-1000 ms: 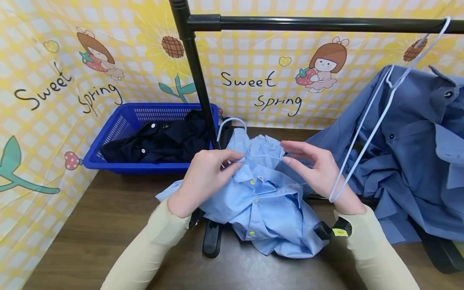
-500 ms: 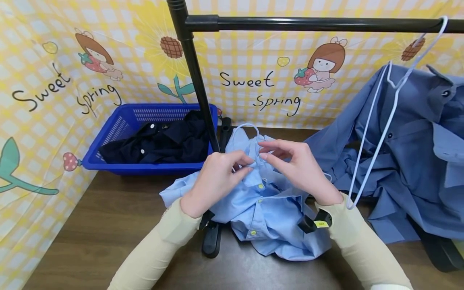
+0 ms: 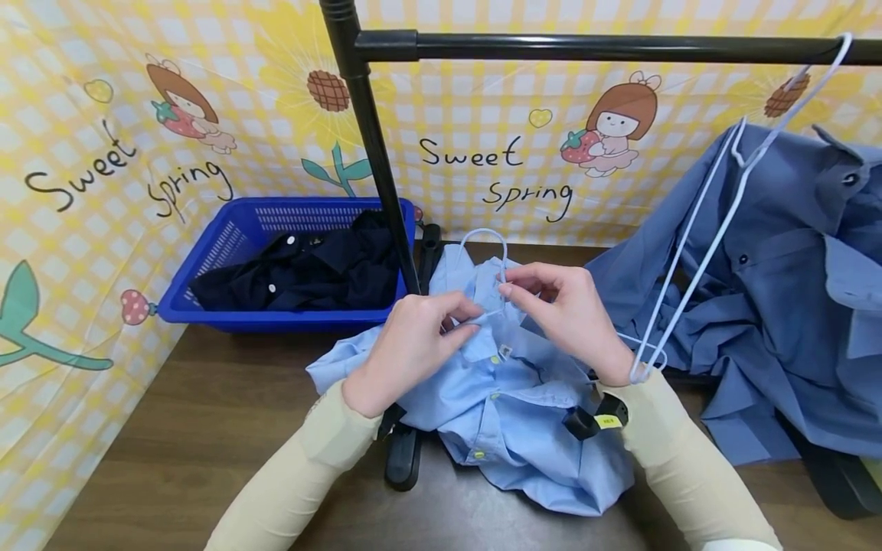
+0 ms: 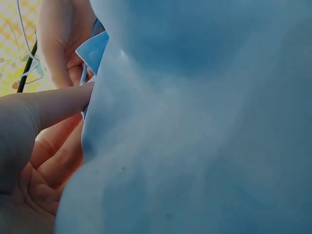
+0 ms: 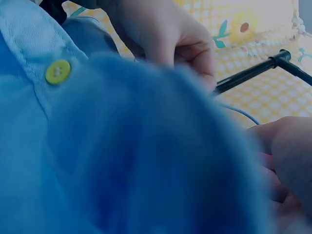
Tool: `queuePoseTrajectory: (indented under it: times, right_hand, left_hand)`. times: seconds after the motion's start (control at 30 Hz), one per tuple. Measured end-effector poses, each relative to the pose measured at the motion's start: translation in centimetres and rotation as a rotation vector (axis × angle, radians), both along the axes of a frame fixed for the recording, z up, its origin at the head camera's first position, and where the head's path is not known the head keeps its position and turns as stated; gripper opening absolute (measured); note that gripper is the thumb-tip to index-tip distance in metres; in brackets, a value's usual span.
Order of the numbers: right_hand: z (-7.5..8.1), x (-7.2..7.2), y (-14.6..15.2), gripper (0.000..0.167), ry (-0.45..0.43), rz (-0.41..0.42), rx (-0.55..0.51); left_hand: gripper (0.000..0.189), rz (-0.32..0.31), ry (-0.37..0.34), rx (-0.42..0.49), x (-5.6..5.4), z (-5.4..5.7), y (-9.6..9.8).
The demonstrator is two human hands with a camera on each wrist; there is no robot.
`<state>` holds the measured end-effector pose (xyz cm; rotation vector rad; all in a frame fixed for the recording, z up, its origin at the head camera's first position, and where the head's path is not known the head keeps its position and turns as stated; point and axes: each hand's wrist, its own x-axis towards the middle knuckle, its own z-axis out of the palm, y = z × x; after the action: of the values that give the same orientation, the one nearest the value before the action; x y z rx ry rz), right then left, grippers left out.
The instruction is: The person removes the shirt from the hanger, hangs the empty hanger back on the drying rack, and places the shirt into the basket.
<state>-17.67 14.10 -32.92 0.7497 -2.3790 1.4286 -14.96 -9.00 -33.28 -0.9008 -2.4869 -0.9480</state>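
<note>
A light blue shirt [image 3: 537, 467] with yellow buttons lies rumpled on the table in the head view. A pale blue wire hanger [image 3: 484, 231] sits inside it, its hook rising above the collar. My left hand [image 3: 416, 337] pinches the shirt near the collar; in the left wrist view the thumb [image 4: 63, 105] presses the cloth, fingers behind it. With thumb and forefinger my right hand [image 3: 568, 314] pinches the hanger at the base of its hook. One yellow button [image 5: 58, 72] shows close up in the right wrist view. Most of the hanger's body is hidden by the shirt and right hand.
A black rack rail [image 3: 586, 47] crosses the top. From it hangs a second wire hanger [image 3: 704, 222], overlapping my right wrist in view. A darker blue shirt [image 3: 772, 199] is at right. A blue basket [image 3: 289, 315] with dark clothing stands behind left, beside the rack's post [image 3: 379, 161].
My right hand has moved left from the shirt's far side to the hanger's hook. The hook has shifted right and now stands over the collar. My left hand has moved slightly right and down.
</note>
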Motion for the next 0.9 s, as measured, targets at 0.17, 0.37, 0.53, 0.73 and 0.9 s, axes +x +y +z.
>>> queuePoseTrajectory:
  times: [0.17,0.37,0.53,0.73,0.9]
  right_hand:
    - [-0.3,-0.3,0.9,0.018,-0.036,-0.024,-0.022]
    - [-0.6,-0.7,2.6,0.019,-0.077,-0.085,-0.051]
    - [-0.7,-0.8,3.9,0.022,-0.109,-0.129,-0.069]
    - [-0.6,-0.7,5.2,0.024,-0.143,-0.194,-0.086]
    - [-0.7,-0.7,6.5,0.026,-0.141,-0.226,-0.085]
  left_hand:
    - [0.012,0.003,-0.015,-0.007,0.1,-0.1,-0.6]
    - [0.013,0.015,-0.030,-0.022,0.1,0.2,-1.4]
    - [0.013,0.012,-0.031,-0.028,0.0,0.4,-1.9]
    - [0.012,0.025,-0.026,-0.042,-0.1,0.6,-2.2]
    - [0.013,0.033,-0.022,-0.041,-0.2,0.7,-2.5]
